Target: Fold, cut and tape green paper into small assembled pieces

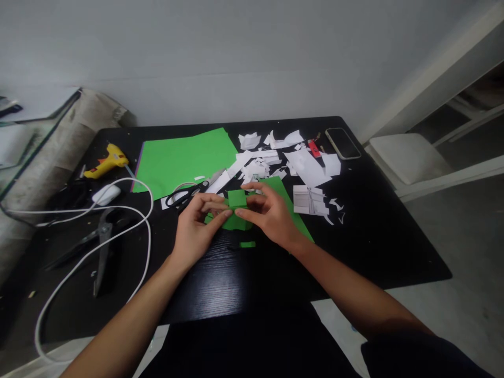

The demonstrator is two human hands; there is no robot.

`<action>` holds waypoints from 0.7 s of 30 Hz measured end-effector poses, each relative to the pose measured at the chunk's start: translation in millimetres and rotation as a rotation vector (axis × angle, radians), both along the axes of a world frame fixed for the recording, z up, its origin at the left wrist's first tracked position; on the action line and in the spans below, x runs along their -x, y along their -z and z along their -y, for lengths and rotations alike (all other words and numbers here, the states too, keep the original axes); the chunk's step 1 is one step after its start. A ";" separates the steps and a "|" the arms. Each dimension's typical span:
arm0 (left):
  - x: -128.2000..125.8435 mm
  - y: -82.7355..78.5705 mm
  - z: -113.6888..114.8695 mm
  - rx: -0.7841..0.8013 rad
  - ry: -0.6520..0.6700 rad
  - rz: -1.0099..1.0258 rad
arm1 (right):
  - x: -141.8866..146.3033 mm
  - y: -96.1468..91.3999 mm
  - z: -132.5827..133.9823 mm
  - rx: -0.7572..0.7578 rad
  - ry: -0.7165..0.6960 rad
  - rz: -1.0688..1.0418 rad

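The left hand (pixel 199 221) pinches the left side of the folded green paper (pixel 237 199) with thumb and fingers. The right hand (pixel 272 215) pinches its right side, so the folded green paper sits between both hands. I can't tell if its bottom touches the tabletop (pixel 354 252). If the hands pull two ways or squeeze too hard, it could rip or get a bad crease.

Just in front of the folded green paper, on the near side, lies a little green strip (pixel 247 244). A wrist could bump it and push it away.

Behind it and to the left are scissors (pixel 187 197), near the left hand. Fingers could get poked if that hand slides back. A big green sheet (pixel 181 157) lies farther back on that side.

Behind it and to the right are messy white scraps (pixel 311 167), and a good piece could get lost in there.

Well to its left are a yellow glue gun (pixel 112 160) and a loopy white cord (pixel 148 231). The left arm could catch the cord and drag it.
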State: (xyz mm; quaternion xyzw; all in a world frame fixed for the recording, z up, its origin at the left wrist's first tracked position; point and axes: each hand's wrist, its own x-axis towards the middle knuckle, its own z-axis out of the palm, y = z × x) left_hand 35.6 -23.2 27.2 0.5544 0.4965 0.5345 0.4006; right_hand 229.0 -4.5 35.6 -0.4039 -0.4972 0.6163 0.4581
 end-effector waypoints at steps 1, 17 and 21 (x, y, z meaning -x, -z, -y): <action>0.0 -0.5 0.3 -0.007 0.007 -0.013 | -0.1 0.0 -0.1 -0.001 -0.015 -0.001; 2.9 5.0 5.9 -0.124 -0.012 -0.355 | 11.2 11.1 6.3 -0.121 0.131 0.135; 1.7 5.8 6.7 -0.176 -0.059 -0.404 | 13.7 14.0 8.6 -0.114 0.163 0.145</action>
